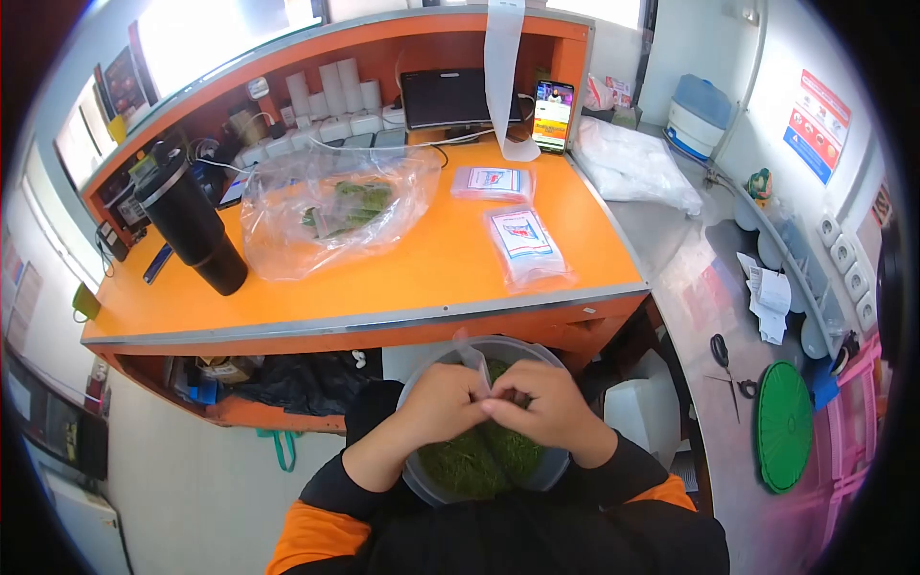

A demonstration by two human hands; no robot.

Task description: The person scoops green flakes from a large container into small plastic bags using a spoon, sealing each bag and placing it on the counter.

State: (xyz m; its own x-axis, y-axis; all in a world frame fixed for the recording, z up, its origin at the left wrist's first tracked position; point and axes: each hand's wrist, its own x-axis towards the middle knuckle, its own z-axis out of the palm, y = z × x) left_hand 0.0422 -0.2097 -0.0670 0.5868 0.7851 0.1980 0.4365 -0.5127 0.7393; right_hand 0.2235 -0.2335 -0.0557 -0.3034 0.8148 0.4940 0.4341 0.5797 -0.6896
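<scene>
My left hand (pixel 439 404) and my right hand (pixel 548 406) meet over a clear round tub (pixel 523 351). Fingers of both are pinched on a small clear plastic bag (pixel 470 353), whose loose end sticks up between them. Finely cut green herbs (pixel 460 467) lie in the tub, with a dark divider or gap running down the middle. The tub sits close against my body, below the front edge of the orange table (pixel 402 287). My fingers hide part of the bag, and I cannot make out whether anything is inside it.
On the table are a large clear bag (pixel 278 230) with greens, a black tumbler (pixel 196 225), two packs of plastic bags (pixel 525 244) and a phone (pixel 553 115). To the right, a metal counter holds scissors (pixel 724 359), a green lid (pixel 784 426) and paper receipts (pixel 770 302).
</scene>
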